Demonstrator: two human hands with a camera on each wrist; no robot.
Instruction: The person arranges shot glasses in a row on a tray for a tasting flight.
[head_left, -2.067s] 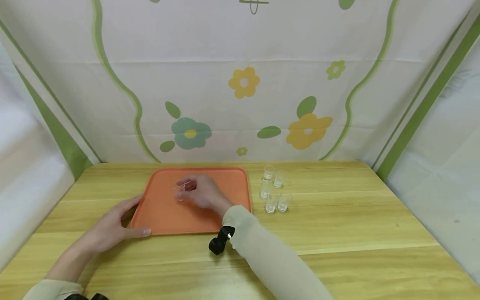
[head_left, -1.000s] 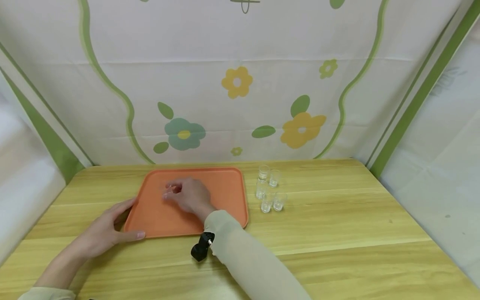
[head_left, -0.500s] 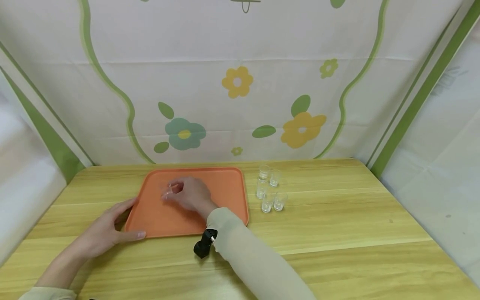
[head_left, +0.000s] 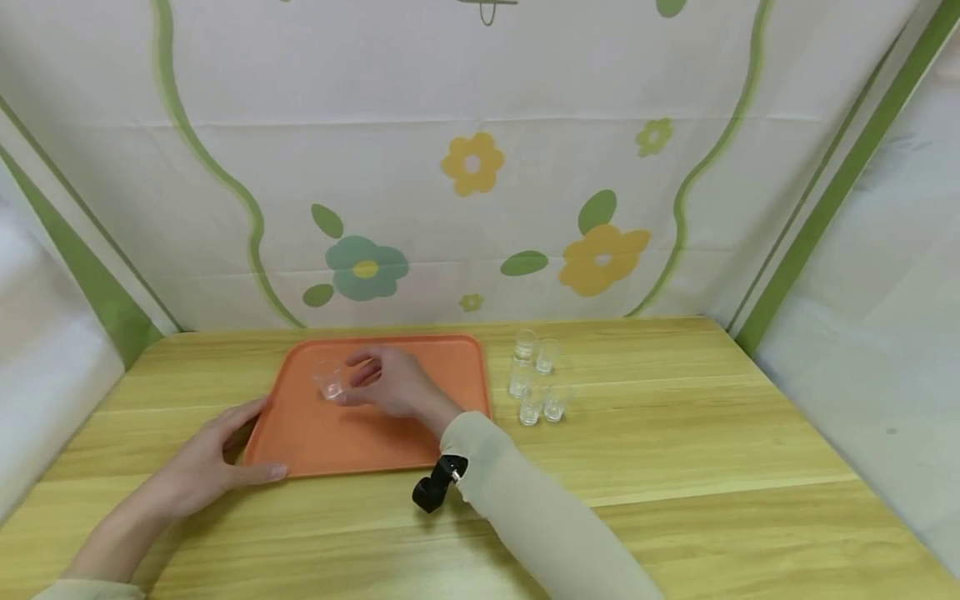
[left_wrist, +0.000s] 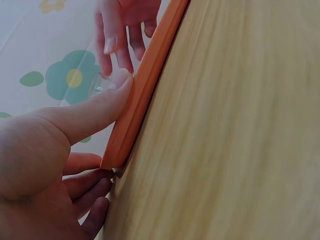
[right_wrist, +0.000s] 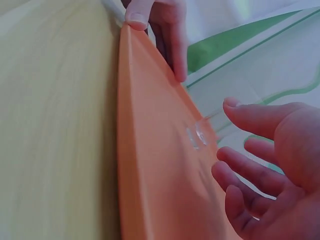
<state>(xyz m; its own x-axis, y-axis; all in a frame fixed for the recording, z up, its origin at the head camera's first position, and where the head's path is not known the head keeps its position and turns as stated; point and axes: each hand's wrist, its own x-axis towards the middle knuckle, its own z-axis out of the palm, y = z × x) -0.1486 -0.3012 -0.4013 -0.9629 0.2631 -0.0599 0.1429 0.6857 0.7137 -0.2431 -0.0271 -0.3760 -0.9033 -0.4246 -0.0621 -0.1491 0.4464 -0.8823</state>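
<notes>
An orange tray (head_left: 322, 442) lies on the table at the left. My left hand (head_left: 202, 467) holds its near-left corner; in the left wrist view the thumb lies on the rim and the fingers (left_wrist: 87, 185) are at the tray's side. One small clear shot glass (head_left: 330, 383) stands upright on the tray, toward the back left. My right hand (head_left: 393, 383) hovers over the tray just right of that glass, fingers and thumb apart. A gap shows between hand and glass in the right wrist view, with nothing held.
Several more clear shot glasses (head_left: 530, 408) stand in a cluster on the wooden table (head_left: 712, 467), to the right of the tray. Behind the table hangs a white cloth (head_left: 322, 158) with flower prints, and cloth panels close off both sides.
My right hand has let go of the shot glass and drawn back to the right, its fingers spreading. The glass now stands on the tray. My left hand keeps its place at the corner.
</notes>
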